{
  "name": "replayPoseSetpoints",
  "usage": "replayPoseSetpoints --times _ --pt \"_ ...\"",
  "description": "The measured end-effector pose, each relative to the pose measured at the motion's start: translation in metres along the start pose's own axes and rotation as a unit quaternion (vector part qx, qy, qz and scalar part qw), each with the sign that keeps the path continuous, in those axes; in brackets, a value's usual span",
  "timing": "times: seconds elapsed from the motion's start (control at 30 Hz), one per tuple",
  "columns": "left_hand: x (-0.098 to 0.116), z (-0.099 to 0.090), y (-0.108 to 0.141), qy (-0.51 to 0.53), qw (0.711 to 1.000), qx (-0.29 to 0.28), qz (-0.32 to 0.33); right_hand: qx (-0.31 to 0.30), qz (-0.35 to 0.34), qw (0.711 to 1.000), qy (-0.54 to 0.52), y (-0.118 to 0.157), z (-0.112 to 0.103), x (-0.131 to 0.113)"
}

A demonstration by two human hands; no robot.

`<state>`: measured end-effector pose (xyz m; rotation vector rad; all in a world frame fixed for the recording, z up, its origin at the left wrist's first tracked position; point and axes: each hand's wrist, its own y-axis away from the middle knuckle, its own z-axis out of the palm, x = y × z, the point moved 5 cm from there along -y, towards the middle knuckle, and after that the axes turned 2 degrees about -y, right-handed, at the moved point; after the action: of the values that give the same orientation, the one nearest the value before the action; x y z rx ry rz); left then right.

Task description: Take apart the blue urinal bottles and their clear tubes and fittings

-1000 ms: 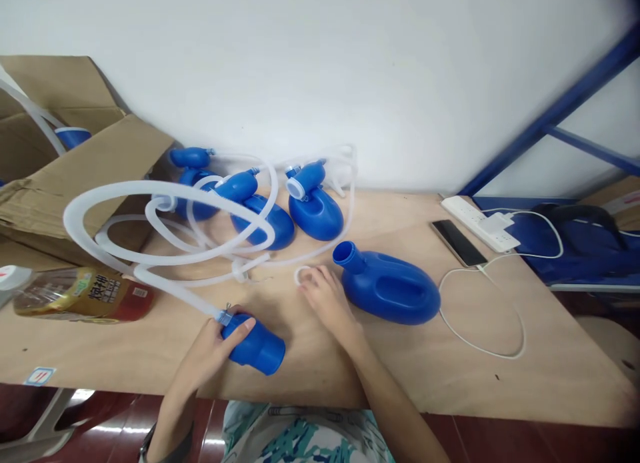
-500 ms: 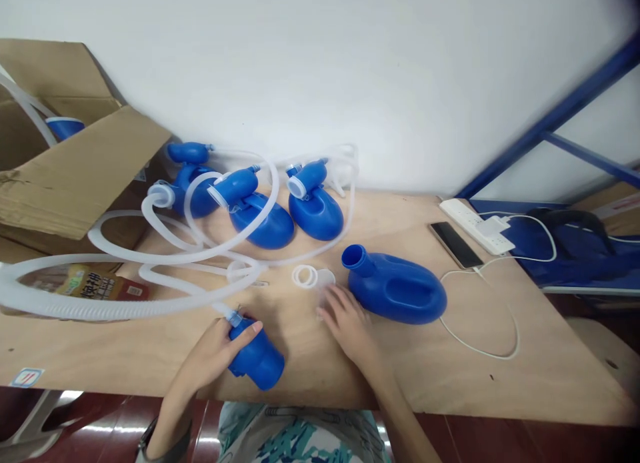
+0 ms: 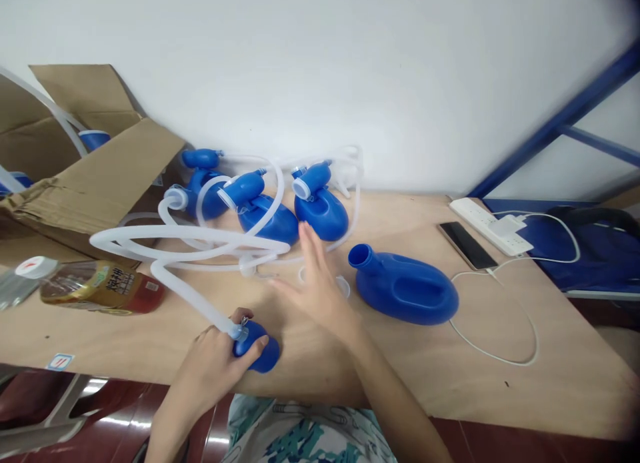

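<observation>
My left hand (image 3: 215,356) is closed around a blue plastic spout piece (image 3: 265,356) near the table's front edge. From its fitting a translucent white hose (image 3: 193,303) runs up and loops across the table. My right hand (image 3: 320,289) is raised over the middle of the table with fingers stretched out, holding nothing. Partly hidden behind it are a white ring (image 3: 302,274) and a clear round disc (image 3: 344,287). To the right of that hand a blue bottle (image 3: 407,287) with a handle lies on its side, its neck uncapped.
Several blue bottles with hoses, one being a blue bottle (image 3: 323,215), stand by the wall. An opened cardboard box (image 3: 100,176) is at left, near a lying drink bottle (image 3: 103,287). A phone (image 3: 467,245), power strip (image 3: 490,226) and white cable (image 3: 480,347) lie at right.
My right hand has left the clear disc and ring, moving up and left with fingers extended. The hose loop has shifted away from over the drink bottle. The blue spout piece has tilted in my left hand.
</observation>
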<state>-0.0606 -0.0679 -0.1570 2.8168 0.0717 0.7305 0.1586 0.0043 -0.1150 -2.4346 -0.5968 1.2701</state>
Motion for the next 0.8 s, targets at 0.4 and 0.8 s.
replayPoseSetpoints --times 0.4,0.8 --pt "-0.054 -0.011 0.018 0.461 0.848 0.231 -0.118 -0.034 0.051 0.963 -0.263 -0.023 0.008 0.003" --pt "-0.081 -0.031 0.048 0.747 0.603 0.213 -0.179 -0.058 -0.298 0.945 0.124 0.073 -0.104 -0.074"
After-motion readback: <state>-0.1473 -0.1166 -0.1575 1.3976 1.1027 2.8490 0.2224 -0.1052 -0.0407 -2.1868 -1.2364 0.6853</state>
